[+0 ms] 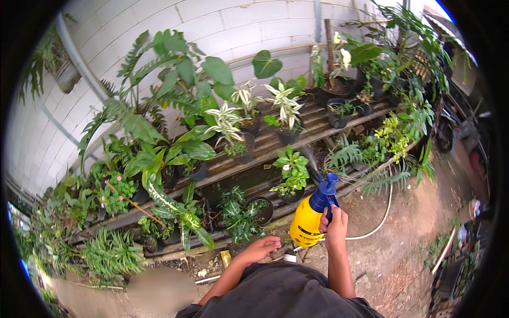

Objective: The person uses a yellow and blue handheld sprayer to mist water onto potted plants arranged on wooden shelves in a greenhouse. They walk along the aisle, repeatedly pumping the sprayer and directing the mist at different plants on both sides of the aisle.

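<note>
My right hand (335, 228) is wrapped round the blue handle of a pump spray bottle (306, 220). The bottle has a yellow tank and a blue pump head, and it tilts toward the plants. A pale mist shows near its nozzle. Closest to the nozzle is a potted plant (290, 172) with green leaves and a pale flower, on the lower rack. My left hand (260, 249) hangs free in front of my body, left of the bottle, its fingers loosely bent and apart with nothing in them. Near it stands a dark pot (260, 210) beside a silvery-green leafy plant (237, 214).
A slatted rack (254, 158) carries several potted plants along a white block wall (238, 26). Variegated plants (286, 106) stand on its upper level. A pale hose (383, 217) curves across the dirt floor (395, 254). A stick (444, 250) lies at the right.
</note>
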A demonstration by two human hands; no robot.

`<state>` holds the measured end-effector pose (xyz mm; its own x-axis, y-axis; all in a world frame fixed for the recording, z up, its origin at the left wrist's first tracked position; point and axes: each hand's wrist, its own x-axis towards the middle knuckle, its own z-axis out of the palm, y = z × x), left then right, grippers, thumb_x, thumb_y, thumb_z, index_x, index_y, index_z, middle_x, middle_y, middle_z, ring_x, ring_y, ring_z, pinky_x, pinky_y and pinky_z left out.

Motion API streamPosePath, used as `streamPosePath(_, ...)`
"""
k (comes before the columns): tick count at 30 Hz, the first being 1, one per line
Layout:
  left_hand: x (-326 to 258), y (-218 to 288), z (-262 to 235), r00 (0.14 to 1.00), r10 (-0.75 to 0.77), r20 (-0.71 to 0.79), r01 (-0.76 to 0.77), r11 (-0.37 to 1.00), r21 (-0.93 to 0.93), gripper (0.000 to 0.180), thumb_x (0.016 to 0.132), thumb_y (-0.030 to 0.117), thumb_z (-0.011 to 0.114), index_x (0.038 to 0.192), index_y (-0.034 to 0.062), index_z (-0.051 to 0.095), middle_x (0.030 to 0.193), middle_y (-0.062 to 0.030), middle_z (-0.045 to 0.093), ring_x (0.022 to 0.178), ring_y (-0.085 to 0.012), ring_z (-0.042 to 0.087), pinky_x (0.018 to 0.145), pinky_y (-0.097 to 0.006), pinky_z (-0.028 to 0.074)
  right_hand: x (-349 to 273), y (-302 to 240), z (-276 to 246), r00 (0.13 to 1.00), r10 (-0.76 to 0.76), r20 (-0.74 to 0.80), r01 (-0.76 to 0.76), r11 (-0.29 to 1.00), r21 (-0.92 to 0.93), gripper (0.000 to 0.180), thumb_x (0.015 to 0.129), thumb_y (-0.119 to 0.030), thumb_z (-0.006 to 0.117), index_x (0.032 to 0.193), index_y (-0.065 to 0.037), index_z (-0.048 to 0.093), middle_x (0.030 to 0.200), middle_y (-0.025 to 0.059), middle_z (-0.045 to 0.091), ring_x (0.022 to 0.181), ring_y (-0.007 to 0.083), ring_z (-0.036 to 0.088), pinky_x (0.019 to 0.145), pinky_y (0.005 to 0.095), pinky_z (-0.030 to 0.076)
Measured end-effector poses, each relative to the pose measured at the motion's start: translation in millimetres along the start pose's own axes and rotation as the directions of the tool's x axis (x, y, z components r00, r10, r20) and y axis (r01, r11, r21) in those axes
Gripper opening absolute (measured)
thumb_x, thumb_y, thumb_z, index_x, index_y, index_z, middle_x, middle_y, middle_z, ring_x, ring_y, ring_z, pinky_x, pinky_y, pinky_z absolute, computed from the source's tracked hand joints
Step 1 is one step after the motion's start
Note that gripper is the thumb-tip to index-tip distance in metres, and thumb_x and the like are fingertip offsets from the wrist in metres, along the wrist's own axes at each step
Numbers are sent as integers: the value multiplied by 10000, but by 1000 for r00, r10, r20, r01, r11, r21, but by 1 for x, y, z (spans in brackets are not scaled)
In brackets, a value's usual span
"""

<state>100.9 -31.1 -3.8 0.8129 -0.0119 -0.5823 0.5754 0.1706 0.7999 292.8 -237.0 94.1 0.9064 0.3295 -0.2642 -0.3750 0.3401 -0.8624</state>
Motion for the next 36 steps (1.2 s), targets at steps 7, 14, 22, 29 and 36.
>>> streamPosePath(7,41,26,31,993,1,117,-12,996,92,554,1105,421,601,1546,96,516,1406,-6,665,1205,-134,606,969,-313,475,-9,-43,-34,991,-123,-50,118,990,-79,349,1103,-285,521,845,-58,583,621,-23,510,473,62,417,436,251,312)
streamPosePath(14,57,22,50,978,18,206,-41,993,109,554,1108,440,591,1539,98,528,1408,-2,663,1217,-137,603,977,-323,482,-15,-67,-56,976,-192,-100,170,967,-192,367,1108,-268,513,814,-61,581,635,-19,529,504,50,419,460,248,324)
streamPosePath(22,77,39,47,970,47,239,-88,982,165,553,1109,421,593,1533,73,529,1379,-32,679,1198,-137,620,973,-315,493,-33,-74,-59,985,-170,9,162,923,-350,377,1092,-239,537,774,-44,591,644,-34,535,544,47,446,510,252,320)
streamPosePath(29,55,30,27,964,50,260,-88,987,135,512,1102,379,621,1488,48,561,1317,-40,687,1145,-143,629,970,-308,505,-40,-58,-37,989,-85,121,126,912,-390,330,1058,-233,562,800,-33,610,622,-14,534,556,56,461,520,266,364)
streamPosePath(36,14,9,-42,990,41,136,-57,992,116,526,1114,420,592,1525,95,546,1368,-53,699,1216,-158,633,976,-312,499,-36,-3,6,980,-75,-182,113,972,208,294,1079,-306,507,975,-48,601,676,9,507,536,118,436,508,292,374)
